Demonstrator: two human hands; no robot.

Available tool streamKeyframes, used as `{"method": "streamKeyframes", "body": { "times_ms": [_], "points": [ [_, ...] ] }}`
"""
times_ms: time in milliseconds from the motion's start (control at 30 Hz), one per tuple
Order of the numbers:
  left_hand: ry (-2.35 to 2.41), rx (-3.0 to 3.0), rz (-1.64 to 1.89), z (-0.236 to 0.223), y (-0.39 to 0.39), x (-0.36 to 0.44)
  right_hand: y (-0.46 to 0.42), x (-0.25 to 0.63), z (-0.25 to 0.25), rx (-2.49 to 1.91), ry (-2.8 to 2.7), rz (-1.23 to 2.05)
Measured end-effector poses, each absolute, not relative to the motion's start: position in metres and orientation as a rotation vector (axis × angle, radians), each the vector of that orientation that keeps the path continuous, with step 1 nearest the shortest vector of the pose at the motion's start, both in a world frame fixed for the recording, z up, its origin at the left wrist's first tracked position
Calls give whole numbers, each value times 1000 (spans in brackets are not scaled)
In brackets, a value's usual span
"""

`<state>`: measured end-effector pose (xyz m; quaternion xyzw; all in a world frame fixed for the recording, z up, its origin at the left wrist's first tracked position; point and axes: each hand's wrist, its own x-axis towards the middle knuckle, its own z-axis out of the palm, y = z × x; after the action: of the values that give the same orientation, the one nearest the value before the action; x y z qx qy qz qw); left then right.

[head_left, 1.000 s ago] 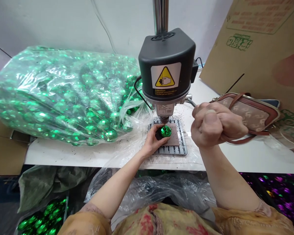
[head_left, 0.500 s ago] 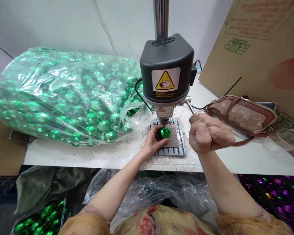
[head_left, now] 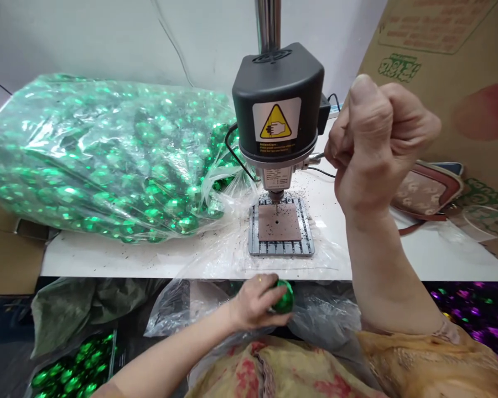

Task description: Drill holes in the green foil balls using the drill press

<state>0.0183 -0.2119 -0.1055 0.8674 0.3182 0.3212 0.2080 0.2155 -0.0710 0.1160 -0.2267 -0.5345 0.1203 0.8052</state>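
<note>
Left hand clasping green ball (at its 3 o'clock), right hand fisted round drill lever, 12 o'clock above worktop

your left hand has the shiny green faceted ball wrapped in its fingers, below the front edge of the bench. your right hand is fisted around the drill press lever, raised high.

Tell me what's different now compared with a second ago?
The left hand has pulled the green ball off the drill plate toward the body, below the table edge. The right hand, still gripping the lever, has swung up, and the drill head has risen. The bag of balls and purse stayed put.
</note>
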Motion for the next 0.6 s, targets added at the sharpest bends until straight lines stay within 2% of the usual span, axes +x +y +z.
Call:
{"method": "streamKeyframes", "body": {
  "times_ms": [67, 167, 300, 433, 533, 600],
  "points": [
    [1007, 2417, 512, -129, -237, 5, -72, 216, 115, -483, -1139, 274],
    [1385, 2055, -45, -155, -255, -5, -73, 215, 115, -478, -1132, 296],
    [1565, 1757, -478, -146, -253, 0, -73, 214, 117, -431, -1081, 321],
    [1262, 2084, -551, -82, -234, 8, -74, 213, 115, -430, -1070, 334],
    [904, 2127, -306, -32, -216, 7, -75, 215, 114, -457, -1086, 366],
    [775, 2070, -242, -14, -212, 6, -76, 217, 114, -498, -1094, 410]
  ]
}}
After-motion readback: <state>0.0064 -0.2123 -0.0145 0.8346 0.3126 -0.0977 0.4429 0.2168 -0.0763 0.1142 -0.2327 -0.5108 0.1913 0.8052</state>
